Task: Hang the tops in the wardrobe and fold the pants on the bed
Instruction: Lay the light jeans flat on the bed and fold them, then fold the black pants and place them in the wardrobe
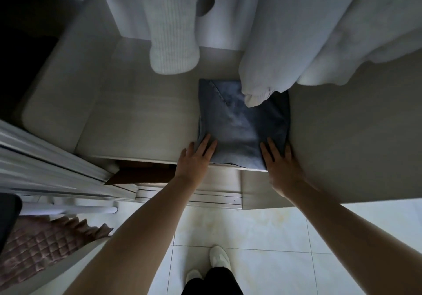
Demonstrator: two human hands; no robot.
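A folded square of faded blue denim pants (243,123) lies flat on the pale wooden floor of the wardrobe (141,116), its near edge right at the front lip of that shelf. The left hand (196,157) rests flat on the near left corner of the denim, fingers straight and slightly spread, pinching nothing. The right hand (282,164) lies flat on the near right corner in the same way, fingers straight and pressing down on the cloth.

Above the far right corner of the pants hangs the cuff of a pale blue fleecy top (296,43); whether the cuff touches the denim cannot be told. To the left of it hangs a white ribbed knit sleeve (173,41), clear of the pants.

At the left edge stands a white sliding door frame (52,169), and below it a pink quilted cloth with a frilled edge (41,246). The person stands on glossy white floor tiles (262,237) in white shoes (219,257) and dark trousers.
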